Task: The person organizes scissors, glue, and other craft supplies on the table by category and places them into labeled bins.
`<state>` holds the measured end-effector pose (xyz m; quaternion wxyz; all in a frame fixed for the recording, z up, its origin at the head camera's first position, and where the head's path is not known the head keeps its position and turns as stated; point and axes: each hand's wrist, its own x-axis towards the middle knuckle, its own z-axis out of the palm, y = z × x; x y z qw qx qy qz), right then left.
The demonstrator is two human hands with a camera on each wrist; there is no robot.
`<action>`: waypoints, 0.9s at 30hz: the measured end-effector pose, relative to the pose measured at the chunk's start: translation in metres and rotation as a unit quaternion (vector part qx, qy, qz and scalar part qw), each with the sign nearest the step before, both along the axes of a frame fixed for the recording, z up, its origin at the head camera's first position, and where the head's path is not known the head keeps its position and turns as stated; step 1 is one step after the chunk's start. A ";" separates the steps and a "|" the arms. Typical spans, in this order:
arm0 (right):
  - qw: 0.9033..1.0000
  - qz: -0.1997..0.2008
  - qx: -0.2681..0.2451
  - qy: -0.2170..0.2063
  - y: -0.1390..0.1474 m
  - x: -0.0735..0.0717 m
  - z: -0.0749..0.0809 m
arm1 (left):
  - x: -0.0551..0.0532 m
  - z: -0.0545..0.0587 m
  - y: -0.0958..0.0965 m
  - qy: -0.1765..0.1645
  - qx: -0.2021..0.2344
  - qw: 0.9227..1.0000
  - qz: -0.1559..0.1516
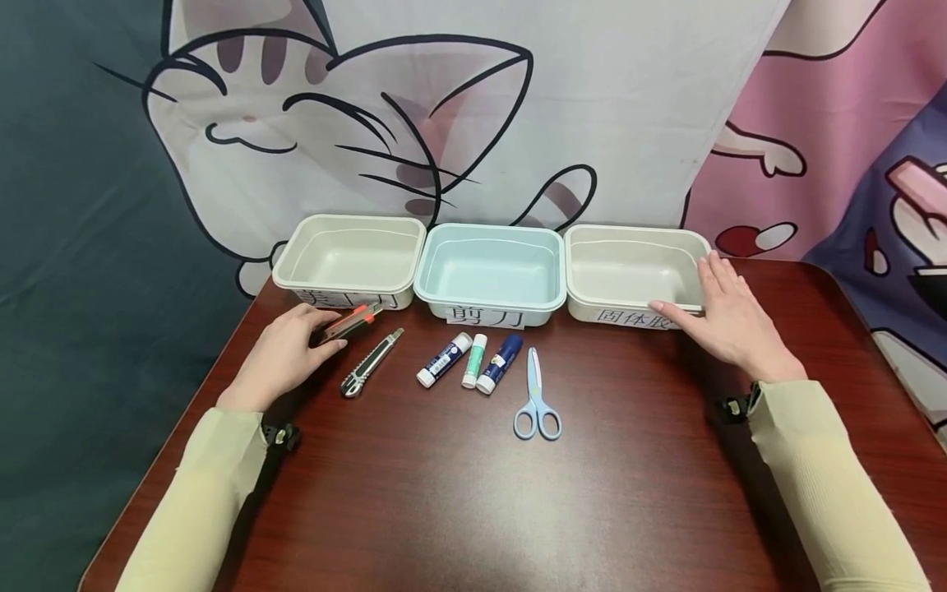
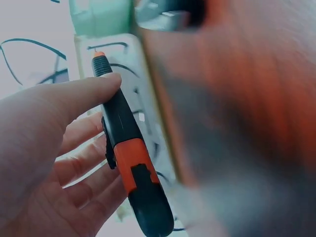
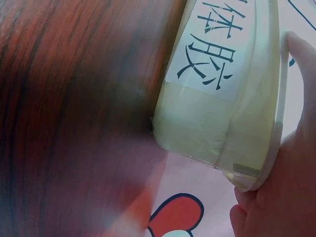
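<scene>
My left hand [image 1: 284,358] pinches a black-and-orange utility knife [image 1: 348,324] between thumb and fingers, just in front of the left cream bin [image 1: 284,275]. The left wrist view shows the thumb lying along the body of that knife [image 2: 123,123]. A grey-and-black utility knife [image 1: 371,363] lies on the table to the right of this hand. With fingers straight and spread, my right hand [image 1: 732,321] rests on the right-hand rim of the right cream bin [image 1: 584,309]. The right wrist view shows this hand [image 3: 291,177] at the bin's end, its fingers partly hidden.
A light blue bin [image 1: 432,310] stands between the cream bins; paper labels mark their fronts. Three glue sticks, blue-and-white [image 1: 444,360], green [image 1: 475,360] and dark blue [image 1: 501,363], lie in front of it. Blue scissors [image 1: 536,401] lie to their right on the brown table [image 1: 473,510].
</scene>
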<state>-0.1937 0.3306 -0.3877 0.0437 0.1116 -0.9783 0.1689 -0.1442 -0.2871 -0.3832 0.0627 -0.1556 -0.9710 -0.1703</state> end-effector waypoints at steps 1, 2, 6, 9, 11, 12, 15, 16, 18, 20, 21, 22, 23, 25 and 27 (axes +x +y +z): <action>1.000 0.000 -0.001 -0.001 0.000 0.000 0.000 | 0.001 0.002 0.001 0.006 -0.001 1.000 -0.003; 1.000 -0.001 -0.002 -0.001 0.000 -0.001 0.000 | 0.001 0.004 0.003 0.013 -0.002 1.000 -0.007; 1.000 -0.002 -0.005 -0.004 0.000 -0.001 0.002 | 0.002 0.011 0.010 0.033 -0.003 0.999 -0.022; 1.000 -0.006 -0.010 -0.006 -0.002 -0.002 0.003 | 0.004 0.017 0.017 0.041 0.002 0.999 -0.028; 1.000 -0.011 -0.014 -0.008 -0.003 -0.003 0.003 | 0.004 0.020 0.022 0.043 0.005 0.999 -0.030; 1.000 -0.013 -0.016 -0.009 -0.004 -0.003 0.003 | 0.005 0.022 0.024 0.043 0.007 0.999 -0.033; 1.000 -0.019 -0.021 -0.011 -0.005 -0.004 0.003 | 0.005 0.023 0.029 0.048 0.007 0.998 -0.037; 0.999 -0.019 -0.022 -0.013 -0.006 -0.005 0.003 | 0.005 0.024 0.030 0.049 0.007 0.998 -0.038; 0.999 -0.019 -0.024 -0.017 -0.007 -0.005 0.004 | 0.005 0.024 0.031 0.051 0.005 0.998 -0.038; 0.999 -0.017 -0.025 -0.021 -0.007 -0.005 0.005 | 0.005 0.025 0.032 0.053 0.004 0.998 -0.036; 0.999 -0.017 -0.027 -0.024 -0.007 -0.005 0.006 | 0.005 0.026 0.032 0.054 0.004 0.998 -0.036; 0.999 -0.017 -0.028 -0.026 -0.007 -0.005 0.007 | 0.005 0.027 0.033 0.055 0.005 0.998 -0.036; 0.999 -0.017 -0.029 -0.027 -0.008 -0.005 0.008 | 0.005 0.028 0.033 0.057 0.006 0.998 -0.037; 0.999 -0.019 -0.032 -0.032 -0.008 -0.005 0.009 | 0.005 0.030 0.033 0.060 0.008 0.997 -0.038; 0.998 -0.022 -0.034 -0.038 -0.007 -0.005 0.010 | 0.005 0.032 0.033 0.062 0.009 0.997 -0.038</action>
